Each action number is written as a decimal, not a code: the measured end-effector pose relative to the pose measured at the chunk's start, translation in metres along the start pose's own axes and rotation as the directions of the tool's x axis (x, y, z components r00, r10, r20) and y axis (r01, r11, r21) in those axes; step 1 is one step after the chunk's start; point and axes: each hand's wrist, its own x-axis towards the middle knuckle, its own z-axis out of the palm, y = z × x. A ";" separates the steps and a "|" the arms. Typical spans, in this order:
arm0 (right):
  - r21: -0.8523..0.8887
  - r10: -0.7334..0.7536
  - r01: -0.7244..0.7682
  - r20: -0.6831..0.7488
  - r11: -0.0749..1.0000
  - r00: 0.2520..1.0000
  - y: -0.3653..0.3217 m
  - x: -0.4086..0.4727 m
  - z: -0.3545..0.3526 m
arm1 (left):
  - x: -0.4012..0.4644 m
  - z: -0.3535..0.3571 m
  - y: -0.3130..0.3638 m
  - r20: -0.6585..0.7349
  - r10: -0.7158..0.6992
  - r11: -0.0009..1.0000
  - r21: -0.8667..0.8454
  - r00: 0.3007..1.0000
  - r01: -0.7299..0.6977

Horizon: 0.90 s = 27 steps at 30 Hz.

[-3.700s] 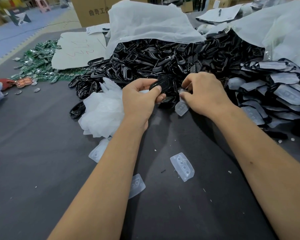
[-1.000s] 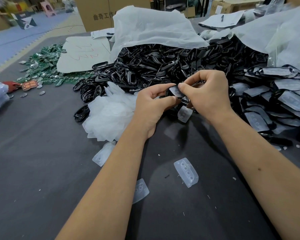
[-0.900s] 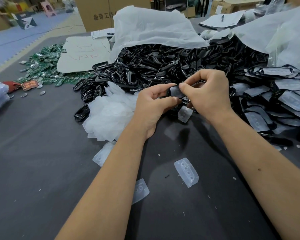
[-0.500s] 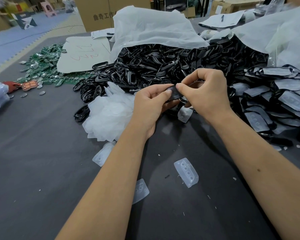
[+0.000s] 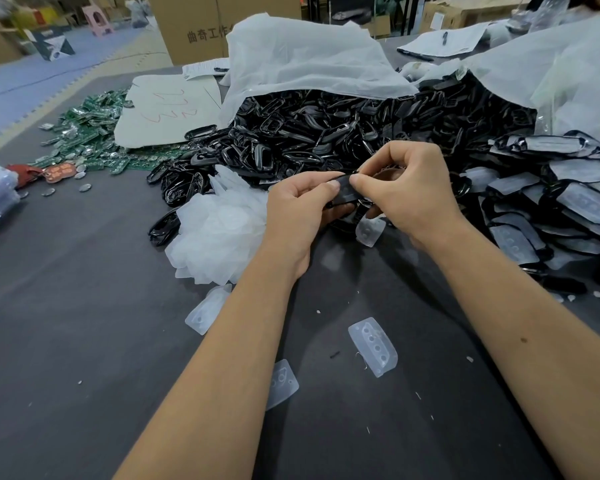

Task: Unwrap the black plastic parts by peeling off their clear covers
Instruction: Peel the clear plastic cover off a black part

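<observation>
- While the dark table [image 5: 66,341] is carrying everything, the largest mass on it is the heap of black plastic parts [image 5: 326,133], spilling from white bags [image 5: 309,60] at the far side.
- Right of the hands, a pile of still-covered parts [image 5: 551,209] is lying; left of them a mound of peeled clear covers [image 5: 219,230] is sitting, with green circuit boards [image 5: 87,136] further left and far.
- A few loose clear covers [image 5: 373,346] are lying on the near table between the forearms.
- The left hand [image 5: 298,213] is curling round one black part [image 5: 343,194], thumb on top and fingers beneath, holding it above the heap's near edge.
- The right hand [image 5: 409,192] is pinching the same part's right end between thumb and forefinger, other fingers curled; whether it is gripping the film edge I cannot tell.
- The part's long axis is running left to right between the two hands, both equally close, so the peel is likely going rightward, away from the left hand's hold.
</observation>
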 end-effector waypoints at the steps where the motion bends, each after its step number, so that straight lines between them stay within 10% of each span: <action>1: -0.004 -0.004 0.004 0.003 1.000 1.000 0.000 0.000 0.000 | 0.000 0.000 0.000 0.001 0.001 1.000 -0.002 1.000 -0.001; 27: 0.396 0.330 -0.423 0.282 0.815 0.901 -0.008 -0.004 -0.005 | 0.001 -0.003 0.001 0.019 0.018 1.000 0.005 1.000 -0.018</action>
